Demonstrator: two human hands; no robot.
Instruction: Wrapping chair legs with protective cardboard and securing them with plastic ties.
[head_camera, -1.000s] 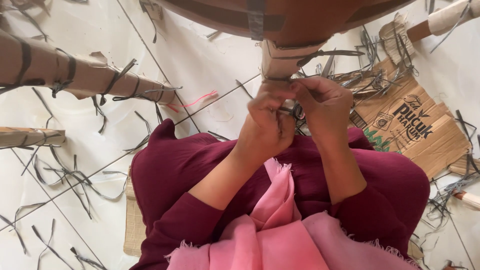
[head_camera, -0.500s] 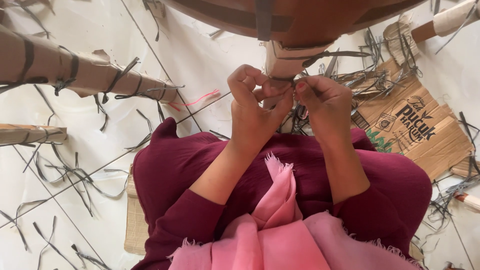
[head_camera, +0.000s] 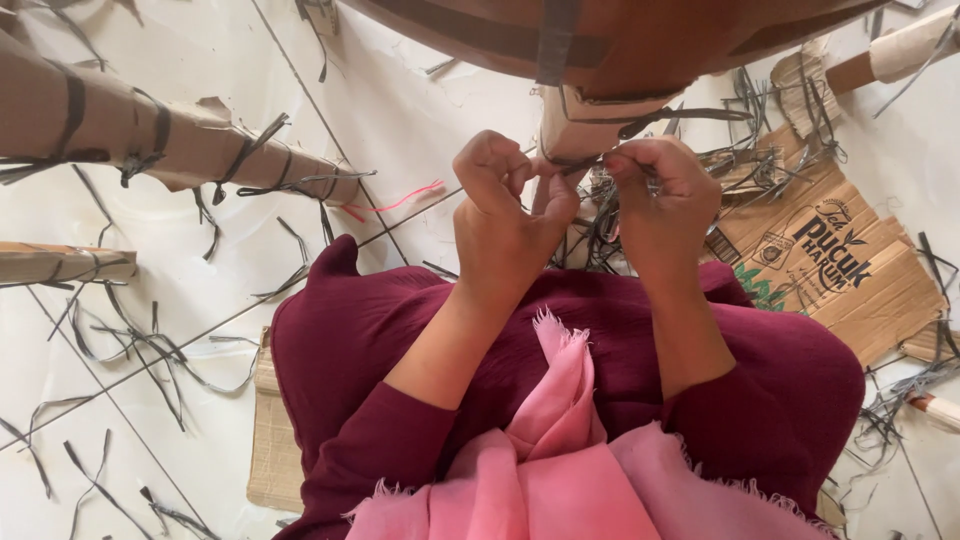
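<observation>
My left hand (head_camera: 505, 205) and my right hand (head_camera: 655, 190) are raised close together just under a cardboard-wrapped post (head_camera: 590, 125) that hangs from a big brown cardboard-covered object (head_camera: 640, 35). Both pinch a thin dark strap (head_camera: 590, 162) that runs around the post. The fingers of each hand are closed tight on the strap. The strap's ends between the hands are partly hidden by my fingers. Maroon sleeves and a pink scarf (head_camera: 545, 470) fill the lower view.
A long cardboard-wrapped tube (head_camera: 170, 150) tied with dark straps lies at left, a second tube (head_camera: 60, 262) below it. Flat printed cardboard (head_camera: 840, 265) lies at right. Cut dark strap pieces (head_camera: 140, 350) litter the white tiled floor. A pink string (head_camera: 395, 203) lies near the tube's end.
Both hands have risen toward the post and drawn slightly apart, pulling the dark strap taut between them.
</observation>
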